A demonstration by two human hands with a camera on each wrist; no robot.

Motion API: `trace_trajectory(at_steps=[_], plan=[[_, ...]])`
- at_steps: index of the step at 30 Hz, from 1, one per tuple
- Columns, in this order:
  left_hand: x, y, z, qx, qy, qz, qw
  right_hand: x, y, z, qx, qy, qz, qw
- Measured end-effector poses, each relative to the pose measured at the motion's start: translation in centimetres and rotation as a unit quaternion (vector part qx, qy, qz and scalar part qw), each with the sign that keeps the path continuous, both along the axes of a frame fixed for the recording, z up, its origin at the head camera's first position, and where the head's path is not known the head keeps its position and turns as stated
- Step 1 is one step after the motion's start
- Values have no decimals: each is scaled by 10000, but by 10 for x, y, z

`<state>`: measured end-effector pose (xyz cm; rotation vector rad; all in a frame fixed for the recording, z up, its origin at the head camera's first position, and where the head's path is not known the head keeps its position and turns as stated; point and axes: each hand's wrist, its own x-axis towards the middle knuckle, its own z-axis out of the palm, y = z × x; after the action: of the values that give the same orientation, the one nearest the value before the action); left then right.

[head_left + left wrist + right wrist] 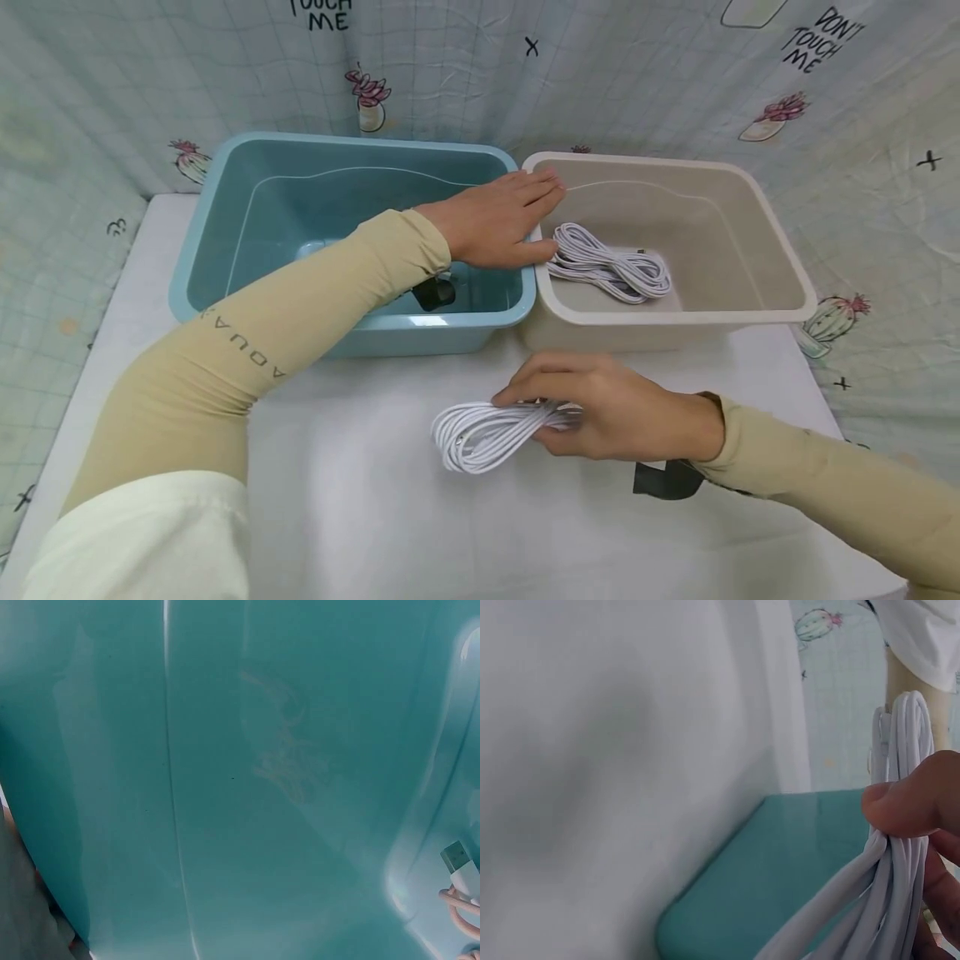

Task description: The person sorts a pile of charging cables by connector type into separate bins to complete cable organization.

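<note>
My right hand (pixel 600 408) holds a bundled white cable (pixel 476 437) over the white tabletop, in front of the bins. In the right wrist view the thumb presses on the folded strands of this white cable (pixel 909 742). With its fingers extended, my left hand (pixel 495 221) lies across the adjoining rims of the teal bin (pixel 360 143) and the beige bin (pixel 675 318). A second white cable bundle (pixel 615 267) lies inside the beige bin. A USB plug (pixel 465 874) with a bit of cord shows inside the teal bin in the left wrist view.
Both bins stand side by side at the back of the table (pixel 360 500), which has a white cover. Behind them hangs a printed curtain (pixel 450 75) with cactus drawings. The left forearm crosses over the teal bin and hides part of its inside.
</note>
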<state>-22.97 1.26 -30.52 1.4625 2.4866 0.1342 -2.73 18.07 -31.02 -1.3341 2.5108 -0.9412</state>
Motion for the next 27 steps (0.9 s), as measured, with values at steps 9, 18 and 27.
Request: trace_trajectory(at_steps=[9, 18, 27], plan=[[2, 0, 1, 12, 25, 48, 10000, -1, 12, 31, -135, -412, -459, 9980], [1, 1, 0, 33, 10, 81, 10000, -7, 21, 56, -174, -25, -693, 9974], [1, 2, 0, -27, 14, 160, 9999, -20, 38, 74, -767, -87, -1072, 9912]])
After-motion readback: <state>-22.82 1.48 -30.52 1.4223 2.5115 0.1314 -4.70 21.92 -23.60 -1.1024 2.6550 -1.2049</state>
